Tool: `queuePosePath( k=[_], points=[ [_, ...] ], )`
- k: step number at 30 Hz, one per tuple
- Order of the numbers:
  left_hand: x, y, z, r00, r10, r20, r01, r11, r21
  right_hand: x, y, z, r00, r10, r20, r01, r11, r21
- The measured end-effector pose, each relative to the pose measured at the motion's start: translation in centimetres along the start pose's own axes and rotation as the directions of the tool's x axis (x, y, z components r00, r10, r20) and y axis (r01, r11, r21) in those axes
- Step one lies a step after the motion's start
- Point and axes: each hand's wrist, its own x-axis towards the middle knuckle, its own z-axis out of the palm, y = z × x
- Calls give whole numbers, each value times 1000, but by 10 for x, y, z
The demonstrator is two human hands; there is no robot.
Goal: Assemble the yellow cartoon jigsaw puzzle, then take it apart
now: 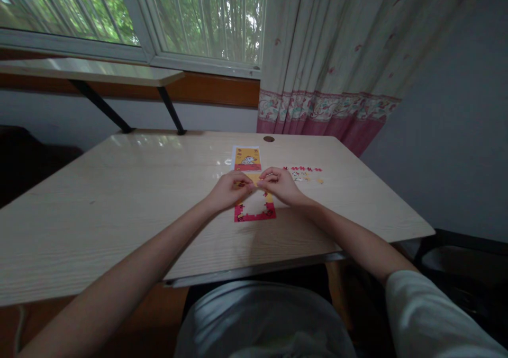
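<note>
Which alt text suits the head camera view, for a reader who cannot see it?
A person's left hand and right hand are close together over a red-and-yellow jigsaw frame with an open middle, on a pale desk. A card picturing a white animal lies just beyond; loose pieces lie to the right. Behind are a window and curtain.

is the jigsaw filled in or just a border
Just a border, where visible: the jigsaw rings a pale gap; left hand and right hand hide part.
</note>
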Motion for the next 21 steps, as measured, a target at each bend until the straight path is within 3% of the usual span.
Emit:
queuePosePath(
  k=[5, 9, 14, 21],
  points=[
    [1, -10, 4, 996, -83, -38, 78, 989, -125, 2, 2, 0, 998, -45, -36, 44, 999, -24],
    [2, -21, 7, 985, -163, -59, 143, 956, -257, 2, 2, -7, 983, -174, -67, 158, 968, -193],
    [2, -19, 7, 986, -159, -51, 140, 951, -276, -2, -2, -12, 949, -311, -44, 260, 856, -448],
    [2, -11, 3, 993, -113, -33, 105, 974, -202, -6, -8, -16, 878, -453, 156, 439, 629, -642]
  ],
)
